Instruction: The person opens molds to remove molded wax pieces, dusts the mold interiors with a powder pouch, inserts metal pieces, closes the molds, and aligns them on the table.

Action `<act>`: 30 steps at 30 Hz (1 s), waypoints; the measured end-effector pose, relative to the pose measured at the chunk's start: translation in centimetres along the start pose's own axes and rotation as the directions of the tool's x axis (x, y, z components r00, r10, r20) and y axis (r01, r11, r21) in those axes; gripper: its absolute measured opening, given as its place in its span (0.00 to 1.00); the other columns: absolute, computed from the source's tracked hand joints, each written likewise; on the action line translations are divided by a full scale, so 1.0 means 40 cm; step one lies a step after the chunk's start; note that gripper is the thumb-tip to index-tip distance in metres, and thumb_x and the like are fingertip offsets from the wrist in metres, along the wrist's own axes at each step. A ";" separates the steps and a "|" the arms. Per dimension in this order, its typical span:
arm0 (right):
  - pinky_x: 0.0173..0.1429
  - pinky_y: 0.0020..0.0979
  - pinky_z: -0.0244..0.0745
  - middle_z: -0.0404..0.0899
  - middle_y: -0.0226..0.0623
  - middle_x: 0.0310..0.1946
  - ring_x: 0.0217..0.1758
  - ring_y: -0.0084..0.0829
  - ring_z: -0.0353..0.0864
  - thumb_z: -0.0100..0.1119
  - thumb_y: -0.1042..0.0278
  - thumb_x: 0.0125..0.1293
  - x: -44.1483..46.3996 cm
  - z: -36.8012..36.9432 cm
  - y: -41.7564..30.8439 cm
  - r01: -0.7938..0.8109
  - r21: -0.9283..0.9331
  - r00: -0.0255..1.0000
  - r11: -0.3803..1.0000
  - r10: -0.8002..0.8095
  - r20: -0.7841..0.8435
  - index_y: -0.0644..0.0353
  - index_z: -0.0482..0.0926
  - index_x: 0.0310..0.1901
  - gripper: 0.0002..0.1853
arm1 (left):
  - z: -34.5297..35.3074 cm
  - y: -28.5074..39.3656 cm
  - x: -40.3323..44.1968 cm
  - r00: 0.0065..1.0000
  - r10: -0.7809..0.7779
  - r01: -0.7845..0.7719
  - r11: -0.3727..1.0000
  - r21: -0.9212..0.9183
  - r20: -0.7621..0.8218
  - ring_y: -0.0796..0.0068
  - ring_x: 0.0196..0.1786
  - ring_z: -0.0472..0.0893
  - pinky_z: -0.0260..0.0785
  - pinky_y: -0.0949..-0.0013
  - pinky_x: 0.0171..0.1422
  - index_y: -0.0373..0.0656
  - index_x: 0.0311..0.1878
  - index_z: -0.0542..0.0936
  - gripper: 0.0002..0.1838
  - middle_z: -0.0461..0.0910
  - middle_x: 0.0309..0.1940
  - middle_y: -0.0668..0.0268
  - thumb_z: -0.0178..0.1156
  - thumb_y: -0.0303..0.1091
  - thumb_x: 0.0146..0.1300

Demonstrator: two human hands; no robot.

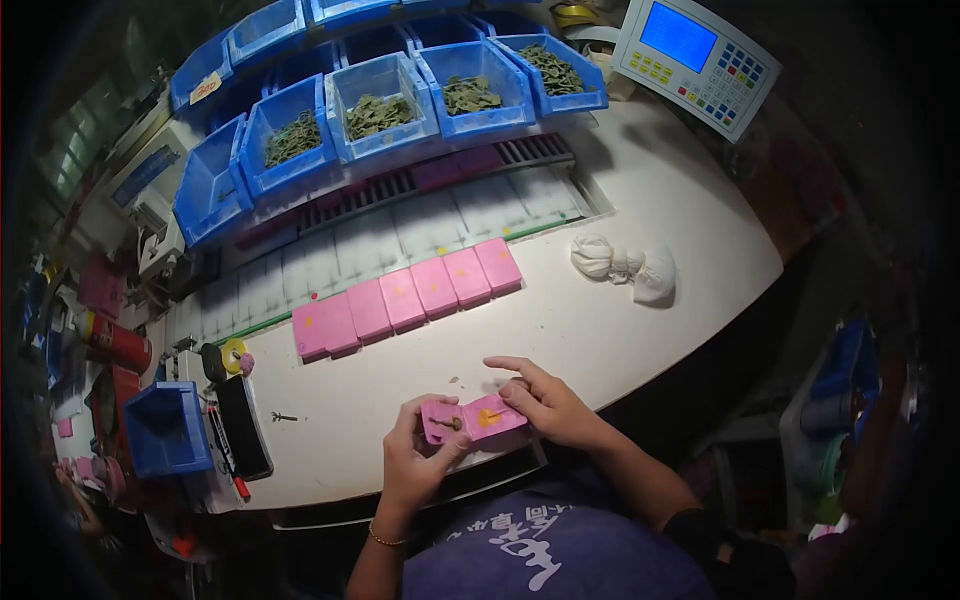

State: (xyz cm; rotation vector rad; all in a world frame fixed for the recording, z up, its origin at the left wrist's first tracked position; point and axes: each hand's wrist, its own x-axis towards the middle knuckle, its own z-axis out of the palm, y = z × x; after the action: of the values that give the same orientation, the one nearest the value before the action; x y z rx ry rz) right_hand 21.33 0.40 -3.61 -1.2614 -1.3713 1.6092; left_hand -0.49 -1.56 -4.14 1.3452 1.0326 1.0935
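Near the table's front edge, a pink rubber mold [492, 428] lies spread apart in two halves between my hands. My left hand [420, 462] grips the left half, its thumb beside a small dark greenish piece [447, 423] in the cavity. On the right half is a yellow mark in the middle. My right hand [552, 405] holds that half by its upper edge, thumb and fingers on it and the index finger stretched to the left. Farther back, several closed pink molds [400, 298] stand side by side in a row.
Blue bins [470, 95] with green pieces line the back, below them a slatted strip. A white tied cloth bundle [625, 268] lies right, under a keypad display [697, 60]. Left are a phone [243, 428], a marker [241, 487], a blue bin [167, 430] and a small green piece [284, 417].
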 end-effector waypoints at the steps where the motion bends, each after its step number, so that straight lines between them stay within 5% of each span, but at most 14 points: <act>1: 0.41 0.28 0.72 0.80 0.39 0.31 0.32 0.26 0.78 0.49 0.65 0.76 -0.005 0.004 -0.008 -0.002 0.002 1.000 1.000 0.002 0.002 0.56 0.65 0.69 0.22 | -0.004 0.002 -0.001 1.000 -0.003 0.003 1.000 0.001 -0.002 0.74 0.47 0.82 0.75 0.70 0.52 0.35 0.61 0.71 0.24 0.82 0.47 0.57 0.67 0.27 0.63; 3: 0.44 0.30 0.73 0.81 0.41 0.33 0.32 0.30 0.79 0.47 0.68 0.76 -0.016 0.010 -0.022 0.104 -0.160 0.993 0.982 -0.111 -0.031 0.60 0.69 0.62 0.16 | -0.006 0.017 -0.003 0.991 -0.053 0.056 0.998 0.017 -0.123 0.76 0.47 0.81 0.75 0.71 0.51 0.33 0.63 0.68 0.26 0.80 0.50 0.56 0.64 0.25 0.64; 4: 0.44 0.30 0.73 0.81 0.41 0.33 0.32 0.30 0.79 0.47 0.68 0.76 -0.015 0.009 -0.024 0.104 -0.156 0.993 0.982 -0.110 -0.036 0.60 0.69 0.62 0.16 | 0.009 0.024 -0.002 0.970 -0.047 0.038 0.998 -0.043 -0.240 0.77 0.41 0.82 0.76 0.73 0.45 0.33 0.62 0.70 0.25 0.82 0.43 0.56 0.65 0.23 0.63; 5: 0.46 0.32 0.74 0.80 0.42 0.35 0.36 0.34 0.80 0.48 0.70 0.75 -0.012 0.010 -0.026 0.114 -0.191 0.991 0.975 -0.126 -0.053 0.61 0.69 0.59 0.14 | 0.002 0.036 -0.004 0.971 -0.048 0.039 0.998 -0.041 -0.233 0.77 0.41 0.82 0.76 0.73 0.45 0.33 0.62 0.70 0.25 0.82 0.43 0.56 0.65 0.23 0.63; 7: 0.48 0.35 0.75 0.79 0.44 0.38 0.39 0.38 0.81 0.50 0.73 0.73 -0.006 0.015 -0.022 0.124 -0.223 0.987 0.967 -0.143 -0.070 0.63 0.70 0.55 0.12 | -0.023 0.057 -0.009 0.984 0.015 0.045 0.943 0.330 -0.176 0.80 0.34 0.82 0.76 0.74 0.37 0.33 0.59 0.74 0.22 0.83 0.34 0.60 0.65 0.23 0.60; 9: 0.52 0.40 0.76 0.75 0.46 0.42 0.47 0.46 0.78 0.53 0.79 0.66 0.003 0.024 -0.011 0.326 -0.674 0.875 0.663 -0.482 -0.051 0.64 0.71 0.53 0.14 | -0.028 0.064 0.003 0.980 0.145 -0.068 0.890 0.450 -0.137 0.81 0.32 0.81 0.75 0.75 0.35 0.33 0.55 0.76 0.20 0.83 0.31 0.61 0.66 0.23 0.58; 10: 0.52 0.40 0.76 0.75 0.46 0.42 0.47 0.46 0.78 0.53 0.79 0.66 0.000 0.038 -0.014 0.325 -0.673 0.874 0.664 -0.482 -0.053 0.64 0.71 0.53 0.14 | -0.030 0.067 0.012 0.960 0.268 -0.179 0.812 0.555 -0.083 0.82 0.30 0.81 0.73 0.76 0.32 0.33 0.51 0.77 0.18 0.83 0.28 0.62 0.67 0.23 0.57; 12: 0.51 0.41 0.75 0.72 0.45 0.44 0.51 0.46 0.75 0.56 0.82 0.60 -0.012 0.071 -0.023 0.292 -0.720 0.865 0.629 -0.494 -0.081 0.63 0.72 0.52 0.17 | -0.033 0.092 0.025 0.990 0.138 -0.099 0.860 0.500 -0.042 0.84 0.30 0.80 0.73 0.77 0.33 0.33 0.49 0.78 0.17 0.83 0.28 0.62 0.68 0.23 0.55; 13: 0.51 0.41 0.75 0.72 0.45 0.44 0.51 0.46 0.75 0.56 0.82 0.60 -0.013 0.077 -0.019 0.290 -0.721 0.865 0.629 -0.495 -0.084 0.63 0.72 0.52 0.17 | -0.032 0.100 0.029 1.000 0.007 -0.010 0.894 0.447 0.006 0.85 0.30 0.80 0.72 0.79 0.33 0.33 0.46 0.78 0.17 0.83 0.29 0.63 0.69 0.23 0.54; 16: 0.51 0.41 0.75 0.73 0.44 0.43 0.49 0.46 0.76 0.57 0.81 0.58 -0.015 0.077 -0.014 0.415 -0.661 0.834 0.625 -0.552 0.002 0.63 0.72 0.50 0.17 | -0.018 0.072 0.049 0.999 -0.010 0.003 0.979 0.204 0.034 0.86 0.30 0.78 0.71 0.80 0.34 0.33 0.45 0.77 0.16 0.82 0.28 0.66 0.70 0.23 0.54; 18: 0.52 0.40 0.76 0.75 0.44 0.42 0.48 0.46 0.78 0.58 0.80 0.57 -0.030 0.063 -0.018 0.432 -0.462 0.877 0.774 -0.480 0.016 0.64 0.72 0.49 0.17 | 0.005 0.072 0.053 0.997 -0.050 0.041 0.988 0.146 0.059 0.87 0.29 0.78 0.71 0.81 0.34 0.33 0.46 0.77 0.17 0.82 0.28 0.66 0.70 0.23 0.54; 24: 0.42 0.35 0.79 0.80 0.43 0.37 0.36 0.38 0.83 0.63 0.77 0.61 -0.046 0.071 0.038 0.429 -0.241 0.867 0.871 -0.472 -0.161 0.64 0.71 0.47 0.14 | 0.037 0.053 0.063 0.983 -0.122 0.116 0.992 0.046 0.140 0.87 0.29 0.78 0.70 0.82 0.34 0.34 0.51 0.76 0.19 0.82 0.32 0.64 0.69 0.22 0.56; 30: 0.38 0.29 0.79 0.81 0.41 0.35 0.32 0.29 0.83 0.65 0.77 0.62 -0.032 0.074 0.077 0.397 -0.257 0.873 0.881 -0.449 -0.190 0.63 0.69 0.47 0.16 | 0.024 0.081 0.057 0.963 -0.252 0.264 0.954 -0.143 0.095 0.85 0.30 0.78 0.69 0.82 0.34 0.34 0.58 0.74 0.23 0.80 0.33 0.64 0.65 0.20 0.58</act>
State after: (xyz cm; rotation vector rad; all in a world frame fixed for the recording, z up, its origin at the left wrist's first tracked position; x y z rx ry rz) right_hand 19.24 -2.44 -6.33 -1.1279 -1.5578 0.9922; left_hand 0.93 0.30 -0.78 1.0848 1.0138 0.8997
